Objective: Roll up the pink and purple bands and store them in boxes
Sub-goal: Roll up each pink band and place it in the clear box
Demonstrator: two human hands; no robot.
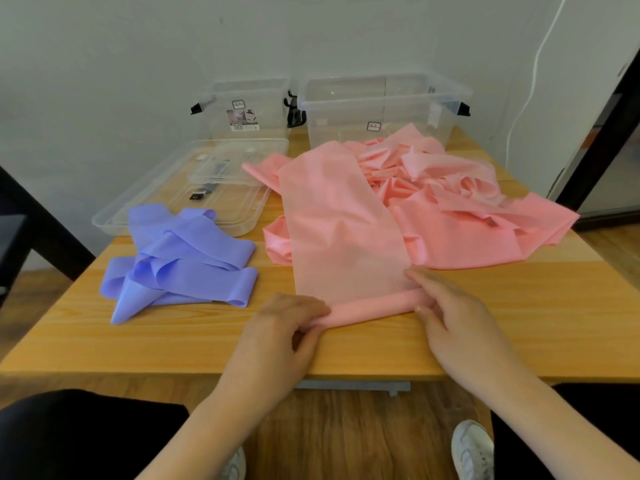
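Observation:
A long pink band (343, 223) lies stretched toward me on the wooden table (180, 344), its far part crumpled in a heap at the right. Its near end is wound into a thin roll (374, 306). My left hand (287, 327) pinches the roll's left end and my right hand (446, 306) grips its right end. A purple band (183, 261) lies loosely folded at the left, untouched. Two clear plastic boxes stand at the back, one at the left (246, 109) and one at the right (381, 105), both open.
Clear lids (166, 202) lie stacked behind the purple band, overhanging the table's left edge. A white cable (535, 74) hangs down the wall at the right. My knees and a white shoe (472, 448) show below the table's near edge.

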